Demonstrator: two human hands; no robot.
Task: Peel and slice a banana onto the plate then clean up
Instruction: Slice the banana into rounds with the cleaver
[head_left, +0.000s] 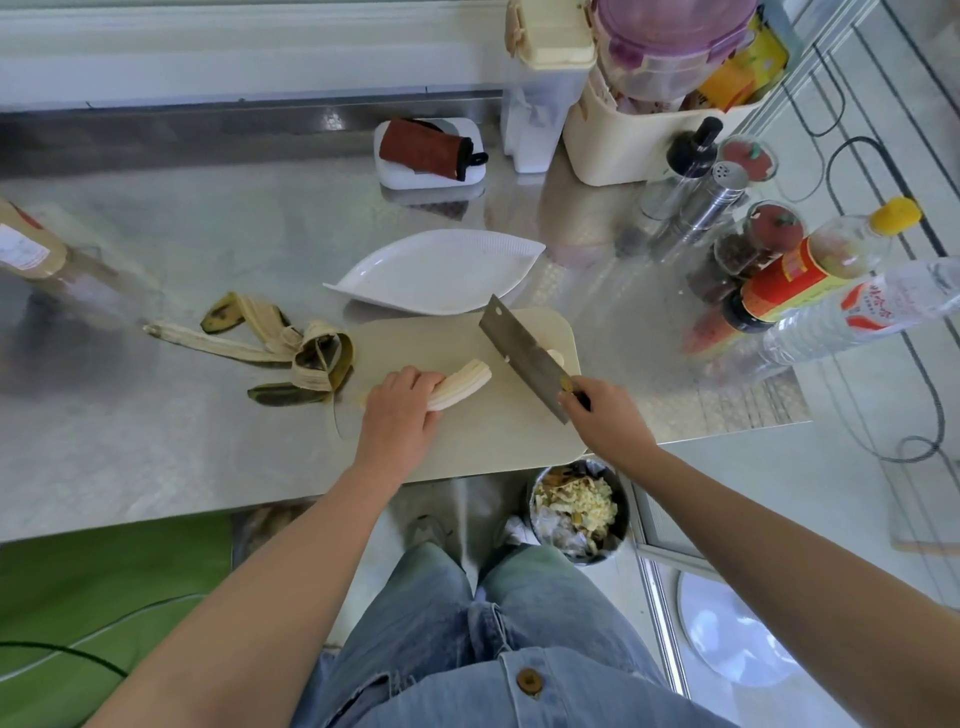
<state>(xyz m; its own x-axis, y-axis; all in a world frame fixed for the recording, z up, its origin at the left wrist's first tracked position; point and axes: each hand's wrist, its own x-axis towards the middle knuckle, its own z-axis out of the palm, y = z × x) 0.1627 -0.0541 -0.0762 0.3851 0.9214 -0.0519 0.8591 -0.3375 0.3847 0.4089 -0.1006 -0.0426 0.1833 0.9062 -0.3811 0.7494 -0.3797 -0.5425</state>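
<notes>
Holds the peeled banana (462, 387) with the left hand (400, 410), fingers (415, 376) curled over it and pressed close together. Pins it flat on the pale cutting board (467, 452), right under those fingers, with the cut end poking out past the fingertips toward the other hand. Grips the handle of a big knife (522, 351) in the right hand (605, 415), fingers (571, 396) wrapped tight round it. Points the wide blade up and away from those fingers, near the cut end of the banana, with a small gap showing between the two. Shows a small cut piece (556, 357) on the board on the far side of the blade, partly hidden by it. Has a white leaf-shaped plate (436, 273) further out than both sets of fingers, just past the far edge of the board. Has the banana peel (291, 353) lying spread out on the shiny desk (130, 457), just off to the outer side of the left fingers. Has bottles (810, 270) and shakers (717, 197) standing out beyond the right fingers, well apart from them. Has a bin (576, 512) full of scraps down on the floor, closer to the body than the right fingers
</notes>
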